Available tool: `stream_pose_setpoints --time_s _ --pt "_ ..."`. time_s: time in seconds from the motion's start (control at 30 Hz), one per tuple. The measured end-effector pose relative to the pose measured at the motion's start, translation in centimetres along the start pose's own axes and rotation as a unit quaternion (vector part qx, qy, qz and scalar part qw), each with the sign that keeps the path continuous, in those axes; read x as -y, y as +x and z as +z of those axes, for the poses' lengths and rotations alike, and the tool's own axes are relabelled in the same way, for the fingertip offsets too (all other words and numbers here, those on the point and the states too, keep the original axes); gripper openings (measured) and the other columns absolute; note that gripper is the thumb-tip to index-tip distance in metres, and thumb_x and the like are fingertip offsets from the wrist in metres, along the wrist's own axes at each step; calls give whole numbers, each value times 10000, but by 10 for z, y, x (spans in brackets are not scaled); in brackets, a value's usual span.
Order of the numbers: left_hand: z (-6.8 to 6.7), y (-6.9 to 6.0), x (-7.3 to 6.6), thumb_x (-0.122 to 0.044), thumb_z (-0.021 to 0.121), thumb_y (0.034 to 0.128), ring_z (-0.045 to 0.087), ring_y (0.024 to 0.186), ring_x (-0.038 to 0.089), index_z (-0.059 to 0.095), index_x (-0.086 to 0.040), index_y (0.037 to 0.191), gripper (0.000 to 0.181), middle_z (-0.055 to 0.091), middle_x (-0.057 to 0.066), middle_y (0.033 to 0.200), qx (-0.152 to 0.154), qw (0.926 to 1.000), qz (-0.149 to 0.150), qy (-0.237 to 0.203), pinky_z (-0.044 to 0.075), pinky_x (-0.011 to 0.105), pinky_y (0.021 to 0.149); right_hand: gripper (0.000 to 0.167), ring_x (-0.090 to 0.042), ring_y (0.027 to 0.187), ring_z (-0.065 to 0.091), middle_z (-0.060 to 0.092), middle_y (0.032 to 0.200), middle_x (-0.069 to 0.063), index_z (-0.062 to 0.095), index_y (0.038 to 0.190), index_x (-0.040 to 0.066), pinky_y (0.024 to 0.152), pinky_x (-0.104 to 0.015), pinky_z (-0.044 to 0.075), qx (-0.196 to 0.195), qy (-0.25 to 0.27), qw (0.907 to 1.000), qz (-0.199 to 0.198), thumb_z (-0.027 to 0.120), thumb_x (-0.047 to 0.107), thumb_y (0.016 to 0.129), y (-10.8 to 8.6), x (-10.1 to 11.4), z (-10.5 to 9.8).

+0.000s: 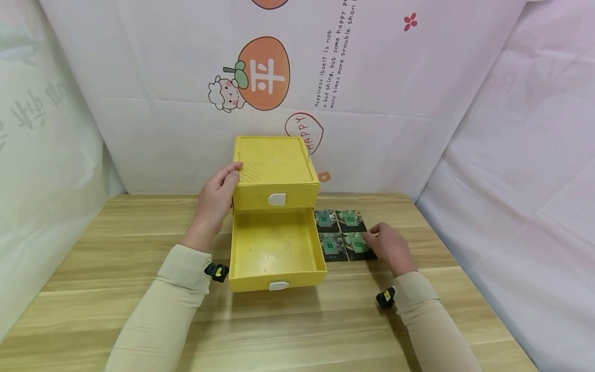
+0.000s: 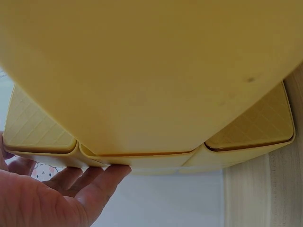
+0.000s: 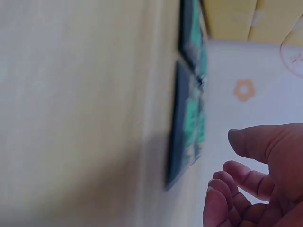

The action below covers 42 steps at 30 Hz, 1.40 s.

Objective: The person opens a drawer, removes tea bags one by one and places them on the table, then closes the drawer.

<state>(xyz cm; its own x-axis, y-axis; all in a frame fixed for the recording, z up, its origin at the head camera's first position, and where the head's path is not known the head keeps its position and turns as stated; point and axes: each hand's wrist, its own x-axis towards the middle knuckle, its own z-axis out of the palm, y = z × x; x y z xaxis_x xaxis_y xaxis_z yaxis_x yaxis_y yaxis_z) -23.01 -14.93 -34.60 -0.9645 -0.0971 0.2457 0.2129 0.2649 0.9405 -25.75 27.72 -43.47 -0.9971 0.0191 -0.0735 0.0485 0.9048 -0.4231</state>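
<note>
A yellow two-drawer box (image 1: 276, 160) stands at the back of the table. Its lower drawer (image 1: 279, 243) is pulled out with nothing inside, and the upper one is closed. My left hand (image 1: 218, 196) rests against the box's left side near the top; in the left wrist view its fingers (image 2: 102, 187) lie fairly straight along the wall. Right of the box, several thin dark squares with green centres (image 1: 358, 244) lie flat in two rows. Over the nearest right-hand square hovers my right hand (image 1: 389, 245), thumb and fingers apart and holding nothing in the right wrist view.
The wooden table (image 1: 288, 330) carries the box and squares. A white printed cloth (image 1: 362, 144) hangs behind them, and further cloths hang at the left and right. Each wrist wears a small black camera (image 1: 386, 298). White tabs mark both drawer fronts.
</note>
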Motion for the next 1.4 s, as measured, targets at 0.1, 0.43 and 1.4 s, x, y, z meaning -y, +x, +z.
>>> stream_pose_setpoints --time_s 0.1,0.43,1.4 --pt "0 0 0 -496 411 1101 272 467 98 548 -298 1531 493 477 -57 1599 -15 10000 -1 -12 302 261 462 543 -419 1145 650 650 1326 -259 569 1364 -23 938 -569 517 -147 69 9998 -147 547 424 1056 -4 10 -4" --pt "1 1 0 -506 420 1096 385 681 159 555 -295 1526 498 469 -75 1605 -42 10000 2 29 369 286 579 465 -341 1070 695 705 1257 -196 596 1358 32 873 -517 544 -669 196 9955 -647 562 384 1056 -23 52 -17" --pt "1 1 -1 -475 415 1103 313 556 130 558 -272 1525 489 486 -46 1595 -58 10000 -19 -28 356 258 533 254 -140 801 619 671 920 -13 710 1118 78 679 -296 549 -2354 919 8935 -3711 815 202 923 -109 144 -12"
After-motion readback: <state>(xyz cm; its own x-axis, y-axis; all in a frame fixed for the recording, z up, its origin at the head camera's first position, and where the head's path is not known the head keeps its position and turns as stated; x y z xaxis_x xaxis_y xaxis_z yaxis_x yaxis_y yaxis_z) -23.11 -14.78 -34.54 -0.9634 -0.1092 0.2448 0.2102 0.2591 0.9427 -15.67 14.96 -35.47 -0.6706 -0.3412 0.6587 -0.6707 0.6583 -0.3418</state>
